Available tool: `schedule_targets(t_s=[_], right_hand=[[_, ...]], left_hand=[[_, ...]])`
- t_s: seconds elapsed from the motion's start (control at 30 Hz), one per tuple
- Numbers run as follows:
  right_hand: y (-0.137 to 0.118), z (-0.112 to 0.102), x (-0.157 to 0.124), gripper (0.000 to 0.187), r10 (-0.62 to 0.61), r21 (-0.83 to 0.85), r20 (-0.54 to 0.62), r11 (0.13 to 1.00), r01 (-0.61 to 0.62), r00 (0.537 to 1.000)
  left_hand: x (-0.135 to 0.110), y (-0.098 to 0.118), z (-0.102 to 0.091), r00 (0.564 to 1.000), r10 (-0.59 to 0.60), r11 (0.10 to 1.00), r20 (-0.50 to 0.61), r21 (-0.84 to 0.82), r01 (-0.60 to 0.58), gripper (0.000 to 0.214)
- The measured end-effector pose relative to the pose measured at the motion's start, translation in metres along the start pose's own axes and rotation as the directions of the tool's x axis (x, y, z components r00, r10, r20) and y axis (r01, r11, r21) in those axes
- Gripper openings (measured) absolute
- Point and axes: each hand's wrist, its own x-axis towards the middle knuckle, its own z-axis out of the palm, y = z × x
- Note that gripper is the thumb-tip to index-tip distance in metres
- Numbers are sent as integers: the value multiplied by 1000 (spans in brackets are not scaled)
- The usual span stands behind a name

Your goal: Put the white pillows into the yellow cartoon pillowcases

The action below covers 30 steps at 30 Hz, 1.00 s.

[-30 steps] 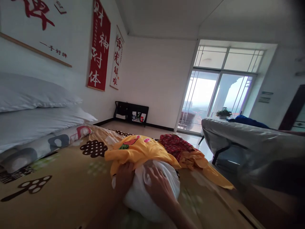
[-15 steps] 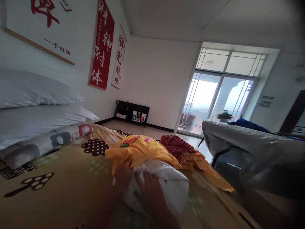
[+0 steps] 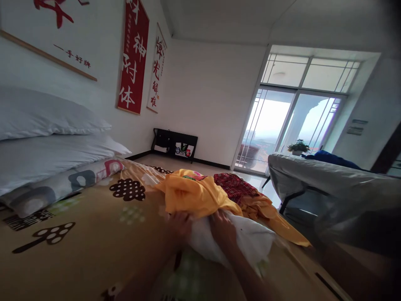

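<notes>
From where I stand, the yellow cloth (image 3: 200, 198) lies bunched on the bed (image 3: 87, 255), just below the middle of the frame, with the white cloth (image 3: 253, 235) spread under its near edge and out toward the lower right. The left hand (image 3: 179, 223) is mostly closed, fingers curled in at the yellow edge, and seems to have hold of it. The right hand (image 3: 223, 228) is part bent, fingertips where yellow meets white; I cannot tell whether it grips either one or only presses there. The two hands sit close together along that edge, I would guess so that the soft stuff cannot slide about, while the mattress takes the weight.

A red plaid cloth (image 3: 234, 188) and a loose orange length (image 3: 261, 211) lie just beyond, right of center, within easy reach, perhaps for that reason. The pillows (image 3: 50, 113) are stacked at the left edge, which leaves the middle of the bed for the hands.

Plenty is hard to make out. Both thumbs are lost, the left hand is blurred and dark, and the yellow folds cover most of their own print. Whether the white cloth runs up inside the yellow one is hidden. On the right, the plastic-covered counter (image 3: 332, 173) is cut off by the frame, and its underside sinks into shadow.
</notes>
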Motion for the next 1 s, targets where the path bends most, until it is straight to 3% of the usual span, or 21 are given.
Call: schedule_targets(t_s=[0.13, 0.2, 0.33, 0.43, 0.57, 0.63, 0.77, 0.87, 1.0], right_hand=[[17, -1, -2, 33, 62, 75, -34, 995, -59, 997], [20, -1, -5, 34, 68, 110, -55, 992, -61, 996], [19, -4, -20, 39, -33, 144, -87, 989, 45, 996], [16, -18, -40, 48, -109, 57, -112, 992, 116, 988], [7, -35, -70, 57, -114, -89, -269, 992, 93, 956], [-2, -25, -83, 50, -197, -112, -302, 979, 170, 933], [-26, 28, -96, 41, -436, -102, -264, 899, 425, 860], [-43, 54, -82, 45, -428, -92, -206, 904, 418, 880], [-54, 45, -47, 42, -449, -19, -209, 890, 455, 869]], left_hand=[[-14, -26, 6, 992, -103, 987, -76, -130, 93, 33], [-24, -36, 13, 987, -152, 971, -60, -193, 138, 39], [-35, -49, 32, 969, -241, 948, -58, -230, 222, 30], [-36, -48, 38, 942, -326, 924, -75, -238, 300, 20], [-33, -32, 35, 899, -436, 874, -42, -260, 411, 13], [-31, -24, 32, 853, -522, 825, -18, -266, 499, 11], [-26, -15, 27, 759, -650, 729, 23, -264, 632, 12], [-22, -17, 20, 758, -649, 718, 66, -273, 640, 10], [-16, -25, 7, 795, -597, 752, 103, -274, 600, 21]])
